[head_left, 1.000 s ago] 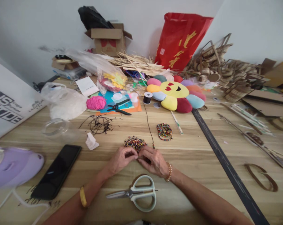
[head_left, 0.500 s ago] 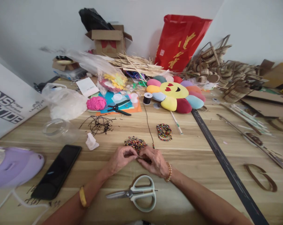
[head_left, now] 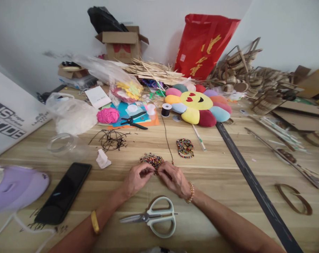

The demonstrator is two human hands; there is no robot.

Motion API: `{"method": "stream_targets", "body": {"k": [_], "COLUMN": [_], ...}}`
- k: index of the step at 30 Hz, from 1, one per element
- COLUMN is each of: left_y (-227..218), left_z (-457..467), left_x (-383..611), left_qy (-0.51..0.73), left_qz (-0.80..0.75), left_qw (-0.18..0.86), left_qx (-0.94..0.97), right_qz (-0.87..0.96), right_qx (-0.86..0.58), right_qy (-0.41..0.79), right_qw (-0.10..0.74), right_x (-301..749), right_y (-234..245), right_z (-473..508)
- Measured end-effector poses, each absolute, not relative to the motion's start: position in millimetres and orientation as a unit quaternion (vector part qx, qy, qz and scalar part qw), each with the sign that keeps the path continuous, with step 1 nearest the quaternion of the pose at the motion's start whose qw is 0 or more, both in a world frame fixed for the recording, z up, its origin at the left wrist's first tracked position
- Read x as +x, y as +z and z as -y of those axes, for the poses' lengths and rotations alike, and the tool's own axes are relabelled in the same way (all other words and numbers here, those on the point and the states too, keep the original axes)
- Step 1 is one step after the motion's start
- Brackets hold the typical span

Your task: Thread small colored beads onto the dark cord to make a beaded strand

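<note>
Small multicoloured beads (head_left: pixel 151 159) lie in a loose heap just beyond my hands. My left hand (head_left: pixel 138 178) is closed in a pinch at the heap's near edge; what lies between its fingertips is too small to make out. Close by on the right, my right hand (head_left: pixel 174 178) pinches too, a small gap separating the two sets of fingertips. From a spool (head_left: pixel 166 110), a black cord (head_left: pixel 166 135) runs down to my right hand, with a few beads on it by the knuckles. The cord's end is hidden by my fingers. Strung beads (head_left: pixel 185 148) lie coiled farther right.
White-handled scissors (head_left: pixel 161 217) lie nearest me. To the left are a black phone (head_left: pixel 64 193), a clear jar (head_left: pixel 67 146), crumpled tissue (head_left: pixel 103 159) and black cord scraps (head_left: pixel 113 139). Behind are pliers (head_left: pixel 134 121) and a flower cushion (head_left: pixel 197 103). A dark strip (head_left: pixel 254 179) crosses the right side.
My hands have come slightly apart, with the fingertips no longer meeting. The fingers of my right hand have shifted a little to the right.
</note>
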State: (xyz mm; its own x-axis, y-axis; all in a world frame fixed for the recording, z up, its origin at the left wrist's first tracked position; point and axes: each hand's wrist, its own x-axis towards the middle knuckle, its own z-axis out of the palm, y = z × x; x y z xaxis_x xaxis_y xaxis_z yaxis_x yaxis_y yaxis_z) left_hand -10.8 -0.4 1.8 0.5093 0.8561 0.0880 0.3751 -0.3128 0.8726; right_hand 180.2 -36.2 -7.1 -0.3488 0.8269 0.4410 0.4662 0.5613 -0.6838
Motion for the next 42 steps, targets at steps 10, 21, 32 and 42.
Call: {"method": "stream_targets", "body": {"k": [10, 21, 32, 42], "left_y": [-3.5, -9.1, -2.6, 4.2], "left_z": [3.8, 3.6, -2.2, -5.5], "left_x": [-8.7, -7.8, -10.2, -14.1], "left_qy": [0.219, 0.176, 0.266, 0.262], "left_qz": [-0.359, -0.356, -0.387, -0.437], "left_qw": [0.290, 0.230, 0.331, 0.563], "left_qx": [0.860, 0.888, 0.818, 0.651], "right_qz": [0.758, 0.641, 0.568, 0.694], "right_qx": [-0.442, -0.499, -0.493, -0.465], "right_qy": [0.245, 0.397, 0.486, 0.370], "right_qw": [0.412, 0.427, 0.445, 0.407], "right_x": [180.6, 185.0, 188.2, 183.8], "right_y": [-8.2, -8.6, -10.1, -2.2], "right_z": [35.2, 32.3, 29.0, 31.4]}}
